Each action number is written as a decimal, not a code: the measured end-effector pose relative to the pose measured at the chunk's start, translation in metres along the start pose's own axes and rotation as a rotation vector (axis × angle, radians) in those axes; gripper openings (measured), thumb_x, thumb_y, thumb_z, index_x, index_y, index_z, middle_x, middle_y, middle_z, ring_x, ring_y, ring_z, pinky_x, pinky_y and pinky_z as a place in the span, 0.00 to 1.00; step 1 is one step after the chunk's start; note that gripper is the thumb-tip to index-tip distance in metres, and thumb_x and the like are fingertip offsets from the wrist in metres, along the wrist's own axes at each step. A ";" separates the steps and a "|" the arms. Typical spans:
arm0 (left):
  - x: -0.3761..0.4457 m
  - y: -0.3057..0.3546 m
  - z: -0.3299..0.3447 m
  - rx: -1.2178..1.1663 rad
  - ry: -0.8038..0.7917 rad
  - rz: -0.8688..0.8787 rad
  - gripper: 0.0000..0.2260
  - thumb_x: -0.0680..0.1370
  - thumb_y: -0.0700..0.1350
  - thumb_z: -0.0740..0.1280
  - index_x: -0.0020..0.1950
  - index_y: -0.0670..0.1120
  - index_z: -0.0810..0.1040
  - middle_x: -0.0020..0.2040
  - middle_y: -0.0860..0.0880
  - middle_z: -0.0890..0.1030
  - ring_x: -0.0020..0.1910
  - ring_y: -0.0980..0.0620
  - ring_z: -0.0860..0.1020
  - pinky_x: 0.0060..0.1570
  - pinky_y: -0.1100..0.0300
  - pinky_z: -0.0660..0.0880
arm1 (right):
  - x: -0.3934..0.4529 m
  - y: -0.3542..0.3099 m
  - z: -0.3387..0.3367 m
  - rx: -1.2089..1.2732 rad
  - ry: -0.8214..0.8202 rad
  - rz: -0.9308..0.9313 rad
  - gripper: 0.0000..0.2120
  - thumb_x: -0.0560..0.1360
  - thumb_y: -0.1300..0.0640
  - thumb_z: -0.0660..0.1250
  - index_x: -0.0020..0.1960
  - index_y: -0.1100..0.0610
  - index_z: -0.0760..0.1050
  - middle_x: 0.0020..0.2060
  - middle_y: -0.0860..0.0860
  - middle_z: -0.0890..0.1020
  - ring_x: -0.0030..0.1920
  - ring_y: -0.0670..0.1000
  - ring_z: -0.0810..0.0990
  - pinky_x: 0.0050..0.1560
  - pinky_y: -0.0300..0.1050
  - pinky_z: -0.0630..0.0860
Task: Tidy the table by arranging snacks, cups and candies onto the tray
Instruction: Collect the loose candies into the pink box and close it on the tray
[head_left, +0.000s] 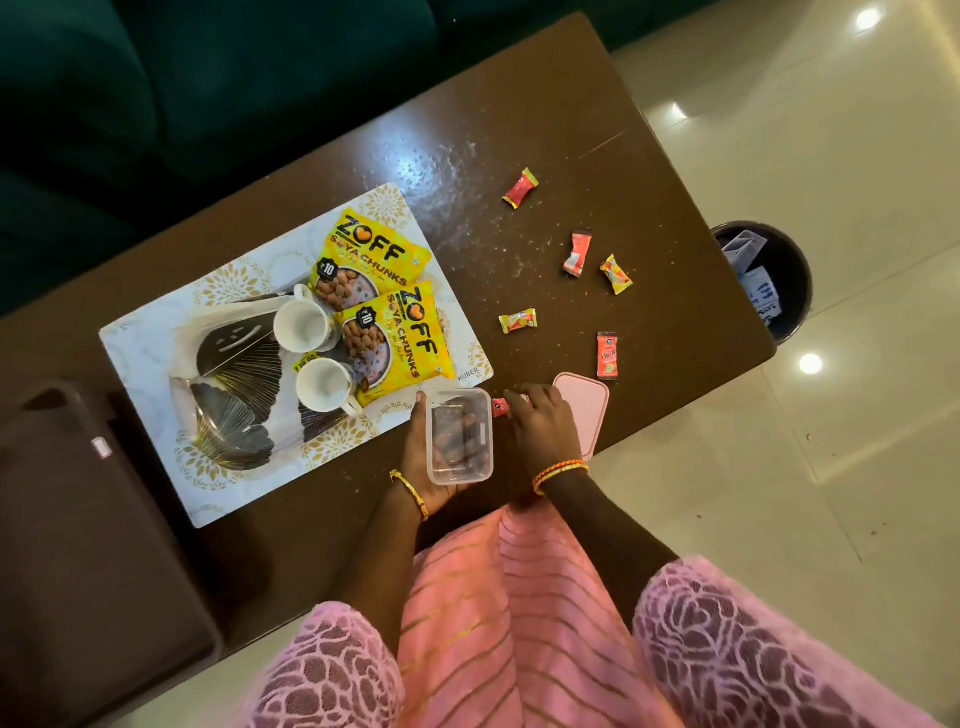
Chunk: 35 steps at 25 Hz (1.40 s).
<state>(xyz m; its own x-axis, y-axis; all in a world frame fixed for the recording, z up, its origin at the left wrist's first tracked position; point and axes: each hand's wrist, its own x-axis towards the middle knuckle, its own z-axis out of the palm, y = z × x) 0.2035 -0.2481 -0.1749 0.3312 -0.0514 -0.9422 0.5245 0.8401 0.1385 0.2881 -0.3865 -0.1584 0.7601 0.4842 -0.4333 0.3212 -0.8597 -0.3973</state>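
Nearest, left hand (415, 457) cupped under and around a clear rectangular plastic container (459, 436), grip closed on its near and left walls, dark candies already inside. Just right of it, right hand (540, 431) bent over the brown glossy tabletop (649, 171), fingertips (514, 401) pinched on a small red-wrapped candy (500, 408) beside the container's right rim. Step in hand, by the look of it: gathering loose candies into the container, this one about to go in; next move calls for a short lift leftward over the rim and a release. Partly under and right of the right hand, a pink rounded plastic lid (587, 410), flat and off. Beyond the grip, five more wrapped candies scattered, the orange-red sachet (607, 355) closest, the red one with gold ends (520, 188) farthest. Left and beyond the left hand, white gold-patterned tray (156, 332) already bearing two yellow soya-chunk packets (389, 332) and two white cups (304, 325).
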 end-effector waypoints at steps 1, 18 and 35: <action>0.002 0.001 0.000 0.027 0.034 -0.009 0.30 0.66 0.74 0.59 0.49 0.49 0.77 0.36 0.51 0.86 0.34 0.51 0.85 0.35 0.52 0.82 | 0.007 -0.002 0.005 -0.061 -0.020 0.008 0.17 0.77 0.61 0.59 0.65 0.57 0.71 0.64 0.59 0.74 0.65 0.62 0.68 0.61 0.55 0.68; 0.010 -0.005 0.008 -0.024 -0.117 -0.067 0.30 0.71 0.67 0.51 0.48 0.48 0.85 0.44 0.46 0.85 0.43 0.45 0.82 0.48 0.49 0.77 | -0.030 -0.031 -0.022 0.666 0.126 0.324 0.07 0.70 0.64 0.70 0.48 0.61 0.83 0.44 0.59 0.86 0.41 0.52 0.82 0.42 0.27 0.73; 0.027 0.001 0.036 -0.112 -0.025 -0.023 0.23 0.75 0.64 0.51 0.48 0.49 0.75 0.45 0.48 0.79 0.45 0.48 0.77 0.46 0.53 0.77 | 0.099 0.006 -0.012 0.063 0.226 0.067 0.16 0.78 0.66 0.58 0.65 0.62 0.72 0.61 0.60 0.74 0.61 0.60 0.69 0.57 0.51 0.72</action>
<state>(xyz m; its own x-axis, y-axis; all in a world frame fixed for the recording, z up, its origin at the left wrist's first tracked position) 0.2411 -0.2680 -0.1894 0.3406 -0.0836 -0.9365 0.4413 0.8937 0.0807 0.3719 -0.3460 -0.1936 0.8881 0.3711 -0.2710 0.2347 -0.8734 -0.4267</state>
